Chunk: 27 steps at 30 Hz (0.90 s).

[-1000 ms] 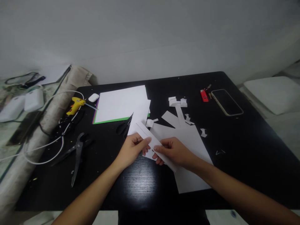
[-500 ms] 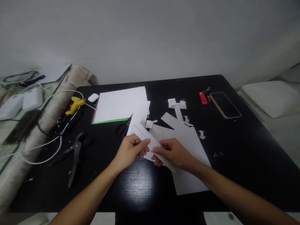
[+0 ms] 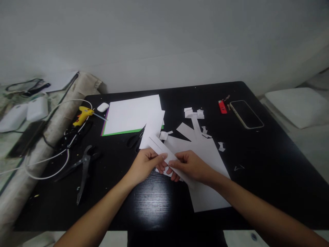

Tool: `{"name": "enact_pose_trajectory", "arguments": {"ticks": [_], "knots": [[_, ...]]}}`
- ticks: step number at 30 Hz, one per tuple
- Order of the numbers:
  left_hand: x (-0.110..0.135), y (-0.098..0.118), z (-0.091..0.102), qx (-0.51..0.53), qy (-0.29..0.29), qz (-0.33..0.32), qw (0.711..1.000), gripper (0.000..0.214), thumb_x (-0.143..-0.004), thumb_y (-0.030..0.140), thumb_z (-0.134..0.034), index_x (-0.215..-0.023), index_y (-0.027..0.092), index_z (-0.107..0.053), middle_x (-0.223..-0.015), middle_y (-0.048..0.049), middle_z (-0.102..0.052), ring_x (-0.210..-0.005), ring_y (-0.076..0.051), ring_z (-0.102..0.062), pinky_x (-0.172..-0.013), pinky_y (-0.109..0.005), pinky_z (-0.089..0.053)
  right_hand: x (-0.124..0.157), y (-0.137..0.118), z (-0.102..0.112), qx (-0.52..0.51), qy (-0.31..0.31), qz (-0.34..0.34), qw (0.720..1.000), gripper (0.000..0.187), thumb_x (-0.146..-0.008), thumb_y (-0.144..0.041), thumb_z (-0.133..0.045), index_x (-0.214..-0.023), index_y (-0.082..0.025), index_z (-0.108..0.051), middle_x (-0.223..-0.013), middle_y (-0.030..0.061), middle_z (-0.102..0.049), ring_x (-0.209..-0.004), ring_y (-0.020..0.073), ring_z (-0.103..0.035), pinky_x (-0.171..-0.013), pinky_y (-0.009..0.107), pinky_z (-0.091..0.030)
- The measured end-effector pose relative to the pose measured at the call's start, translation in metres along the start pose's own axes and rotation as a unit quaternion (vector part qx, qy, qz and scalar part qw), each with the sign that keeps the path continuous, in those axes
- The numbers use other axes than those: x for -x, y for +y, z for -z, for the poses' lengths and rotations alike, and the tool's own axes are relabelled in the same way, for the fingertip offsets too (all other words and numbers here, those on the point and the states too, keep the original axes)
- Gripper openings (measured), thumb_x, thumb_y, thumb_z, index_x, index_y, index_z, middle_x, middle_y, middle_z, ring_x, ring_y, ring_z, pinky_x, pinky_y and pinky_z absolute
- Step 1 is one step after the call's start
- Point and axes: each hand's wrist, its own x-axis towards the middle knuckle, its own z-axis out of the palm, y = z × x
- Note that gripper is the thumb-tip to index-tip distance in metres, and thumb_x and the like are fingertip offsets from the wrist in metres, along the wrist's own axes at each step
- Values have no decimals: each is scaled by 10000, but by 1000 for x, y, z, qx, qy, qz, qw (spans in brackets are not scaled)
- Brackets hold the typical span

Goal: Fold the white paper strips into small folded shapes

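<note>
My left hand [image 3: 144, 166] and my right hand [image 3: 191, 167] both pinch a long folded strip of white paper [image 3: 161, 149] just above the black table [image 3: 269, 164]. The strip runs diagonally from upper left to lower right between the fingers. My thumbs and forefingers meet near its middle. Under my right hand lies a large cut white sheet [image 3: 205, 171]. Small black scissors [image 3: 135, 139] lie just beyond the strip's far end.
A stack of white and coloured sheets [image 3: 132, 115] lies at the back. Paper scraps [image 3: 195, 115] are scattered mid-table. A phone [image 3: 246, 114] and red lighter [image 3: 221, 106] sit back right. A yellow glue gun [image 3: 82, 115], pliers [image 3: 83, 168], cables and an earbud case [image 3: 102, 107] are left.
Both hands keep their hold on the strip and shift only slightly; the fingers press a little closer together along the fold. The view itself has drifted a little.
</note>
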Motion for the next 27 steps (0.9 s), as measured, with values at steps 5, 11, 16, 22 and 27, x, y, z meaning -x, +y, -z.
{"name": "enact_pose_trajectory", "arguments": {"ticks": [5, 11, 16, 22, 27], "knots": [[-1, -3, 1, 19, -9, 17, 1000, 351, -794, 451, -788, -673, 126, -733, -590, -55, -725, -520, -151, -683, -545, -254, -588, 0, 0, 0, 6, 1, 4, 1000, 349, -805, -461, -787, -786, -121, -712, -664, 36, -728, -550, 137, -687, -542, 252, -560], [0, -5, 1, 22, -13, 20, 999, 332, -808, 430, -784, -683, 126, -735, -610, -56, -733, -541, -151, -697, -560, -253, -590, 0, 1, 3, 11, -2, -2, 1000, 325, -806, -433, -792, -792, -117, -717, -678, 36, -730, -565, 135, -694, -567, 251, -571], [-1, -6, 1, 17, -27, 15, 999, 325, -831, 422, -763, -700, 125, -741, -617, -59, -740, -553, -158, -709, -567, -260, -591, 0, 2, 5, 9, -19, -11, 1000, 307, -815, -408, -791, -814, -109, -721, -724, 39, -743, -588, 131, -705, -588, 244, -581], [-1, -6, 1, 10, -23, 19, 1000, 347, -826, 436, -766, -702, 113, -741, -618, -61, -743, -562, -161, -716, -580, -255, -597, 0, 3, 7, 7, -18, -14, 1000, 334, -786, -425, -815, -808, -104, -726, -740, 55, -754, -595, 146, -714, -591, 256, -589], [-2, -7, 1, 21, -22, 21, 999, 317, -832, 402, -765, -710, 111, -742, -623, -55, -746, -552, -144, -707, -574, -238, -593, 0, 1, 6, 13, -17, -17, 1000, 270, -754, -356, -844, -809, -111, -745, -711, 47, -752, -615, 155, -724, -610, 255, -592]]}}
